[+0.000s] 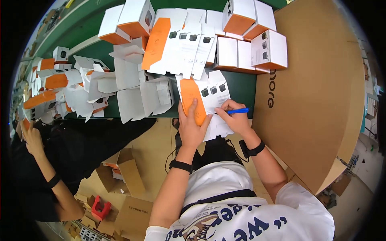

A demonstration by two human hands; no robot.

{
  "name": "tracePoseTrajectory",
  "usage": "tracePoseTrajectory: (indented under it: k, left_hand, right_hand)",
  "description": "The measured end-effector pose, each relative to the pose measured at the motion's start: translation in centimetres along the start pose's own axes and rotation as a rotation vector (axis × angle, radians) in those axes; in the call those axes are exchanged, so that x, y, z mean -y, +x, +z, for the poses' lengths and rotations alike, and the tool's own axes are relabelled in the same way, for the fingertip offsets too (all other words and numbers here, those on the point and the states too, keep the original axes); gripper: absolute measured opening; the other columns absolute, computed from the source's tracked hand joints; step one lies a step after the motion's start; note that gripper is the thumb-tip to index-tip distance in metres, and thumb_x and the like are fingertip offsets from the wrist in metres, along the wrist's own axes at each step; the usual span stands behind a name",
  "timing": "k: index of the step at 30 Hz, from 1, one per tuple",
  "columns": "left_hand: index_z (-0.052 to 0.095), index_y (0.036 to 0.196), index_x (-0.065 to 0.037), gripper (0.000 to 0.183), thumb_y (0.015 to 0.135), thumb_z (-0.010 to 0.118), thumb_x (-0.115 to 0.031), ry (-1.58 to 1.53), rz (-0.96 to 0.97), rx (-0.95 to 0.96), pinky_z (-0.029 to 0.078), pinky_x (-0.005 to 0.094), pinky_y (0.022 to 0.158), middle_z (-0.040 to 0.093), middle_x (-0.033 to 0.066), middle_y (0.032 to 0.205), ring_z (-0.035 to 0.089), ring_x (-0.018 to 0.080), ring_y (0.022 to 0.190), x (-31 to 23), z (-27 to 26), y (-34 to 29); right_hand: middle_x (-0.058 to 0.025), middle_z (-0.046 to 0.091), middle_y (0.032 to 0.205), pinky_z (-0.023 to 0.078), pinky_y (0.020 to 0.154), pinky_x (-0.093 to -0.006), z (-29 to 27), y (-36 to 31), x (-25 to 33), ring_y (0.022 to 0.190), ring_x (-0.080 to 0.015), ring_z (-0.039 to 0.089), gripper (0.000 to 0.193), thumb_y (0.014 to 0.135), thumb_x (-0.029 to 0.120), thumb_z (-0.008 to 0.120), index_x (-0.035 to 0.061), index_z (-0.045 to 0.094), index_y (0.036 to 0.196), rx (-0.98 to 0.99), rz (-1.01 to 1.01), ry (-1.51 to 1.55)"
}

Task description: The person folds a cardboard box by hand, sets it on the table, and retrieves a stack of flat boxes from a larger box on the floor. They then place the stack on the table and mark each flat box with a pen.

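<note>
A flattened white and orange carton (213, 96) lies at the table's front edge, its lower part reaching over the edge toward me. My left hand (191, 126) grips its left side, with fingers and thumb across the orange panel. In my right hand (238, 120) is a slim blue pen-like tool (240, 111), its blue end pointing right. The tool's other end is hidden by my fingers, which rest close to the carton's right side. Just beyond lies a fanned stack of similar flat cartons (177, 48).
Folded white and orange boxes (269, 50) stand along the back of the green table (243, 86). Open boxes (140, 100) sit left of my hands. A large brown cardboard box (309, 88) rises at right. A co-worker's hand (32, 138) handles cartons at far left.
</note>
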State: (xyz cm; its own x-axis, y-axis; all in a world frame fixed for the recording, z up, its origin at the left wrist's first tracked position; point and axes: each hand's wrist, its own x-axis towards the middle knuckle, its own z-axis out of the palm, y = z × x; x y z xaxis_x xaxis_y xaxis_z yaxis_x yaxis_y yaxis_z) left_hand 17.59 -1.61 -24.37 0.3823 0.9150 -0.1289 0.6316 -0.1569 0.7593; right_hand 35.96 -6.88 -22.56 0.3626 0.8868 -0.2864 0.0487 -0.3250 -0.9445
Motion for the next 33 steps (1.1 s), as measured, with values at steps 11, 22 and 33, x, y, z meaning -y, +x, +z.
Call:
tracePoseTrajectory:
  k: [11, 22, 33]
  left_hand:
    - [0.045, 0.152, -0.019, 0.079, 0.084, 0.082, -0.038, -0.012, 0.012, -0.016, 0.047, 0.0516, 0.104, 0.029, 0.0303, 0.155, 0.047, 0.0485, 0.134, 0.3, 0.3, -0.2]
    - [0.032, 0.159, -0.015, 0.094, 0.083, 0.082, -0.041, -0.134, 0.061, -0.099, 0.048, 0.0513, 0.105, 0.027, 0.0268, 0.16, 0.043, 0.0474, 0.139, 0.3, -0.3, -0.4]
    - [0.043, 0.154, -0.018, 0.052, 0.103, 0.054, -0.018, -0.099, 0.037, 0.043, 0.039, 0.0478, 0.115, 0.025, 0.0261, 0.162, 0.038, 0.047, 0.143, 0.7, -1.3, -1.1]
  right_hand:
    - [-0.0079, 0.062, 0.069, 0.044, 0.056, -0.0292, 0.4, -0.1, -1.0, 0.058, -0.0161, 0.053, 0.023, 0.089, 0.008, 0.077, -0.0006, 0.06, 0.077, 0.024, -0.196, -0.266]
    - [-0.0061, 0.042, 0.074, 0.04, 0.058, -0.0313, 0.7, -1.1, -1.8, 0.063, -0.0177, 0.04, 0.049, 0.078, 0.02, 0.09, 0.0053, 0.044, 0.09, -0.466, -0.22, -0.336]
    - [-0.0084, 0.037, 0.072, 0.037, 0.058, -0.0293, -2.9, -7.0, 6.0, 0.063, -0.0175, 0.035, 0.024, 0.089, -0.003, 0.067, 0.0053, 0.044, 0.091, -0.407, -0.156, -0.389]
